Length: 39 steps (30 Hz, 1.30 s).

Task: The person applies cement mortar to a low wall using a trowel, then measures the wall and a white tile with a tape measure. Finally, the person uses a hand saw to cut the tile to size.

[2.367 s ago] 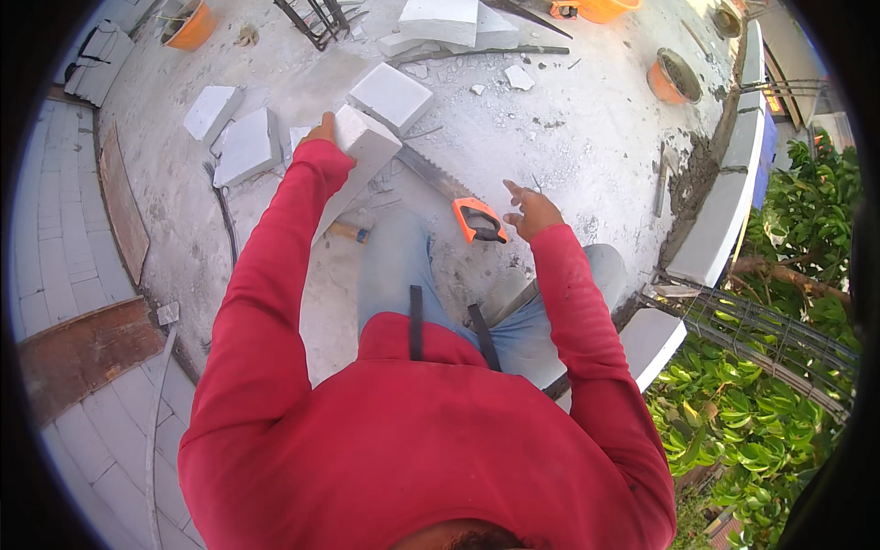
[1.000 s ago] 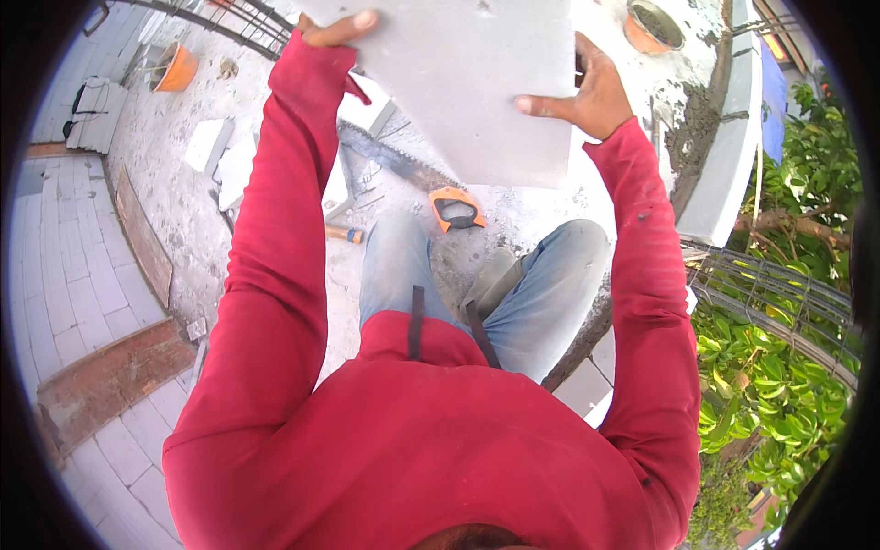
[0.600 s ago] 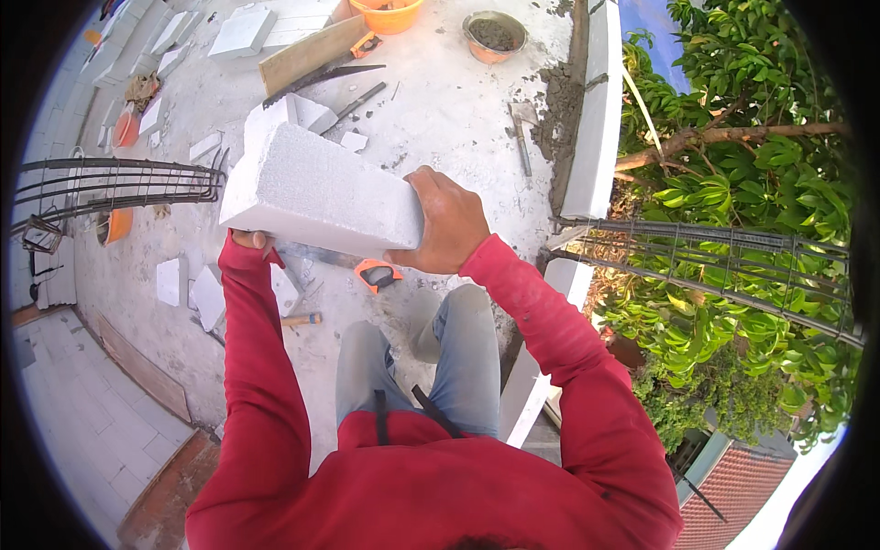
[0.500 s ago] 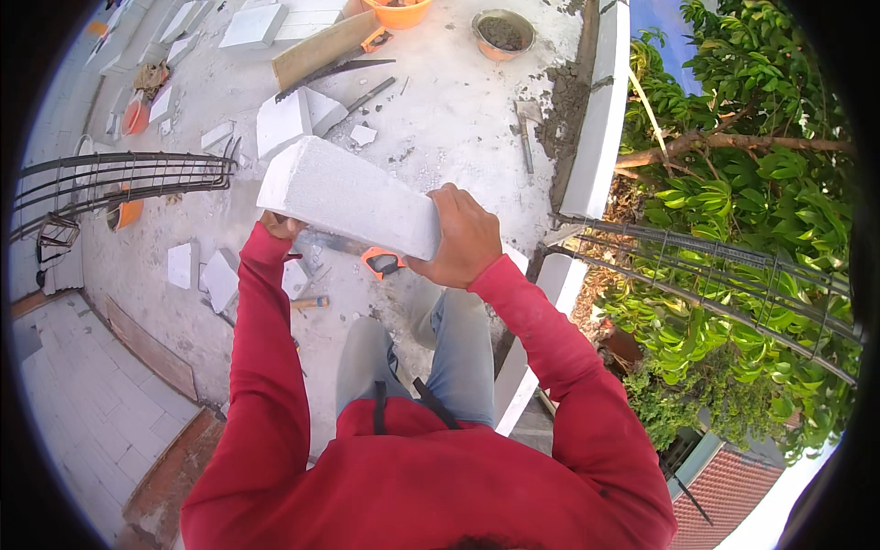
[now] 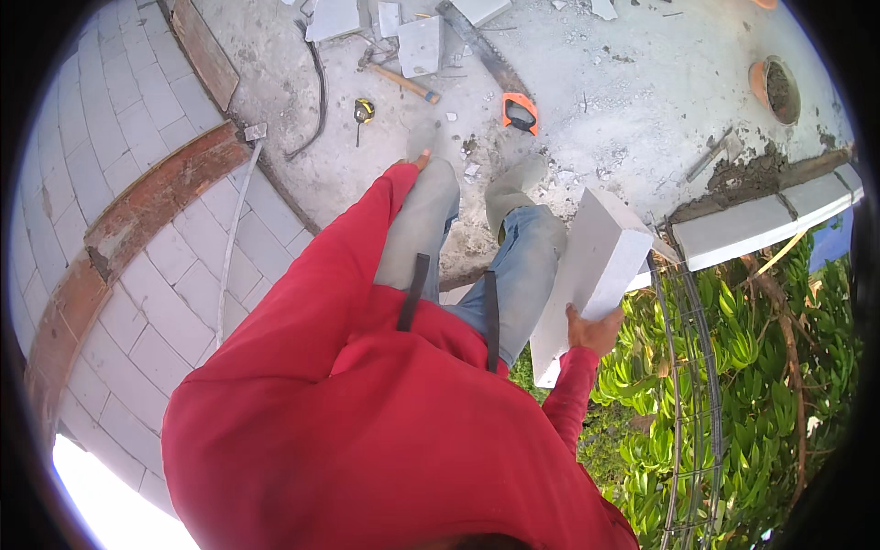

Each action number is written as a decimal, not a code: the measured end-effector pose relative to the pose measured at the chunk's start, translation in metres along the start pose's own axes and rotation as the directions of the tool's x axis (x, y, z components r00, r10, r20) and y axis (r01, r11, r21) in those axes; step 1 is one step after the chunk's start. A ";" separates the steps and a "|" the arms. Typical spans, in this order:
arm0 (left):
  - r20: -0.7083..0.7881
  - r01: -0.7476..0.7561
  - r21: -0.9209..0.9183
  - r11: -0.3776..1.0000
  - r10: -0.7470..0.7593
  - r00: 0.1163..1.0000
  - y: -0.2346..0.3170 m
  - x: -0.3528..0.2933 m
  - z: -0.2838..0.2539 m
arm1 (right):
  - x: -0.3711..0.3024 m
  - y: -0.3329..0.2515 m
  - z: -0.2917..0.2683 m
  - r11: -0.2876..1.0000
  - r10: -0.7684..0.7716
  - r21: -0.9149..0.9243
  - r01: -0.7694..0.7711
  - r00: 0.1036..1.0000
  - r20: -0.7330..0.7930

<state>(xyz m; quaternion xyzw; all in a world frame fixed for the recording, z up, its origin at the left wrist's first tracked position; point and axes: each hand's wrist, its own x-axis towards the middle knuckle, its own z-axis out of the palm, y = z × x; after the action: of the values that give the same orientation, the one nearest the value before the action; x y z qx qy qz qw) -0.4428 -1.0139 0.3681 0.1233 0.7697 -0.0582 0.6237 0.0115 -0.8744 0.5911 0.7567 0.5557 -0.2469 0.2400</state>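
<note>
A white lightweight concrete block (image 5: pixel 587 261) stands on edge beside my right leg, at the outer edge of the floor. My right hand (image 5: pixel 596 330) is closed around the block's near end, thumb on its broad side. My left hand (image 5: pixel 419 161) is at my left knee, mostly hidden by the red sleeve and the leg, so its fingers do not show clearly. On the floor in front of me lie a hand saw with an orange handle (image 5: pixel 521 113), a wooden-handled hammer (image 5: pixel 401 81) and a yellow-black tape measure (image 5: pixel 364 112).
A low row of white blocks (image 5: pixel 742 231) with grey mortar (image 5: pixel 733 183) runs along the right edge. Steel rebar (image 5: pixel 692 394) extends beyond it above leafy plants. A mortar bucket (image 5: pixel 779 92) and cut block pieces (image 5: pixel 421 46) lie ahead. A block wall (image 5: pixel 174 284) rises at left.
The block has gone from in front of me, between both hands, down to my right side. My left hand has left it and moved to my knee. My view has turned left.
</note>
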 end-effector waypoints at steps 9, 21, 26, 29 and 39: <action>0.199 0.190 -0.774 0.603 -0.053 0.979 -0.054 0.063 -0.098 | -0.093 0.042 0.100 0.957 0.228 0.143 -0.251 0.961 0.158; -0.483 0.309 -0.331 0.892 -0.442 0.756 -0.223 0.339 -0.113 | -0.100 0.009 0.278 0.935 0.262 0.260 -0.243 0.964 -0.041; -0.570 0.142 -0.615 0.776 -0.562 0.600 -0.222 0.373 -0.115 | -0.067 -0.005 0.286 0.904 0.219 0.375 -0.203 0.976 0.001; -0.633 0.218 -0.500 0.838 -0.525 0.568 -0.208 0.367 -0.120 | -0.061 -0.022 0.287 0.910 0.240 0.370 -0.184 0.964 -0.113; -0.425 -0.259 -0.606 0.752 -0.030 0.905 -0.138 0.212 -0.159 | -0.143 -0.009 0.196 0.803 0.498 0.359 -0.476 0.866 0.035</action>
<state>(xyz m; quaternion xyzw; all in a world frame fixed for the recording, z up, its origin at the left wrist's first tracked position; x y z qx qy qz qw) -0.6701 -1.0835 0.1867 -0.0431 0.8451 0.2785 0.4543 -0.0554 -1.1001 0.5322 0.9116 0.2957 -0.2503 0.1373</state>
